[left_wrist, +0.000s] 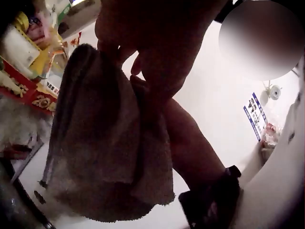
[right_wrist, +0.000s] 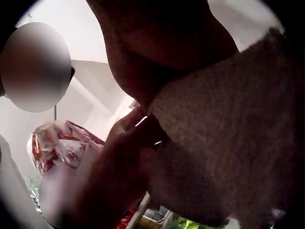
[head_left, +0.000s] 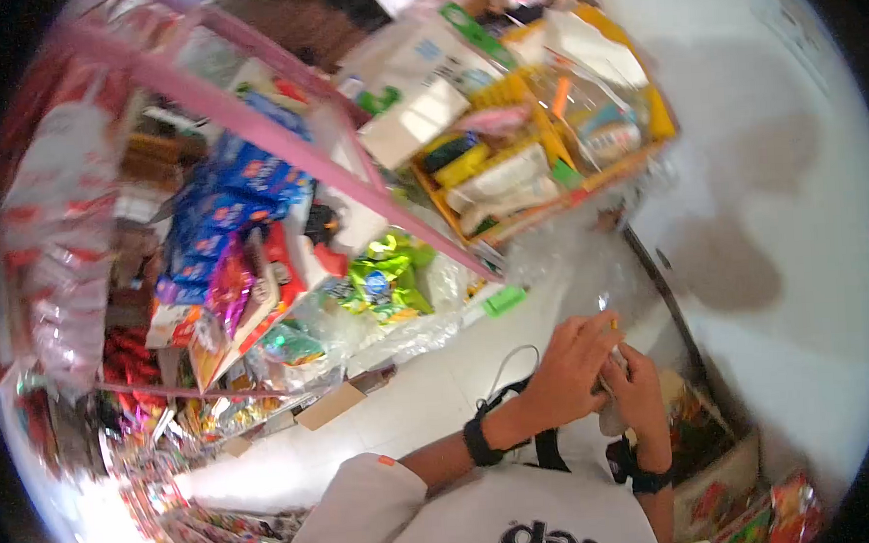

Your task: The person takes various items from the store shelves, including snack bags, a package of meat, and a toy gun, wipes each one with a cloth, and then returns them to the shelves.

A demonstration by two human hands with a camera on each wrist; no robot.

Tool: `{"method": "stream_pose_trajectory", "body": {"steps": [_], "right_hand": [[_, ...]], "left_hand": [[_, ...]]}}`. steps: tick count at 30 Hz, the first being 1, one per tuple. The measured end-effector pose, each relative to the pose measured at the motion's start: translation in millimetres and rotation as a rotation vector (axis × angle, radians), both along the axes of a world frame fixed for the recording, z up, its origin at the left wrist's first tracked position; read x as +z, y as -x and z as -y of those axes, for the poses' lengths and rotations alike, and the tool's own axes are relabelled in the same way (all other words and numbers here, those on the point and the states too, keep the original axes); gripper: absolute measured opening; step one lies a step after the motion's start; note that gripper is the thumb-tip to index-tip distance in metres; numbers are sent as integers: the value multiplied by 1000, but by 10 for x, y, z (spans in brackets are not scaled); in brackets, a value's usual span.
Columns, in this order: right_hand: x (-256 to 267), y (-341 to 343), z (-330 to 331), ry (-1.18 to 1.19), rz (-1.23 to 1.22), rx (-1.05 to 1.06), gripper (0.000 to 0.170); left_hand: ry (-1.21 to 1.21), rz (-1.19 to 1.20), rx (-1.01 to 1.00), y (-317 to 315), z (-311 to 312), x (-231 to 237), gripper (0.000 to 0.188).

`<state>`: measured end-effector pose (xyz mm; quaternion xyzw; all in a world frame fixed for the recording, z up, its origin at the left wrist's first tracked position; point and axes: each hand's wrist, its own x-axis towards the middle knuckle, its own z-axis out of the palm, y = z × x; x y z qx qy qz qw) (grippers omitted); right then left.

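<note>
A grey-brown cloth (left_wrist: 105,143) with a rough edge hangs in folds from both hands in the left wrist view. At its top my left hand (left_wrist: 152,43) pinches it, beside the fingers of my right hand (left_wrist: 157,107). In the head view, the left hand (head_left: 569,363) and right hand (head_left: 641,388) meet in front of the chest, a small part of the cloth (head_left: 611,420) showing below them. The right wrist view has the cloth (right_wrist: 228,129) filling the right side, gripped by the right hand (right_wrist: 162,43); the left hand (right_wrist: 124,162) is close by, in shadow.
A pink-framed shelf (head_left: 301,156) with blue and green packets stands at the left. Beyond the hands is a yellow divided box (head_left: 549,202) of mixed goods. Cartons (head_left: 730,477) and packets lie at the lower right, next to a white surface (head_left: 772,155).
</note>
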<state>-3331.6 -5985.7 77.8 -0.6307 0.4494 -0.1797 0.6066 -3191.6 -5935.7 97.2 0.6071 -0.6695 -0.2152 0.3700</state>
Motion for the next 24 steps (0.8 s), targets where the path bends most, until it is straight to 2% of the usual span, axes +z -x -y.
{"method": "stream_pose_trajectory", "body": {"steps": [3, 4, 7, 12, 14, 17, 18, 21, 22, 24], "right_hand": [[168, -72, 140, -160, 151, 41, 24], [201, -94, 221, -77, 183, 101, 23], [70, -76, 421, -55, 161, 275, 21], [100, -187, 535, 153, 158, 311, 29], [107, -230, 599, 198, 150, 359, 30], [129, -192, 603, 265, 27, 355, 31], [60, -130, 618, 200, -61, 338, 32], [-42, 27, 658, 125, -13, 232, 33], [-74, 74, 688, 199, 41, 213, 33], [-97, 129, 730, 153, -29, 189, 33]], "left_hand": [[11, 63, 107, -60, 126, 107, 63], [10, 78, 141, -67, 148, 170, 63], [53, 71, 228, -18, 119, 139, 65], [-40, -8, 252, 236, -24, 84, 72], [-26, 41, 272, 223, -5, 70, 73], [26, 118, 278, 107, 205, 128, 75], [37, 135, 272, 63, 282, 135, 76], [-10, 122, 217, 99, 409, 72, 77], [-33, 109, 182, 154, 465, 36, 77], [-66, 45, 136, 218, 521, -18, 78]]}}
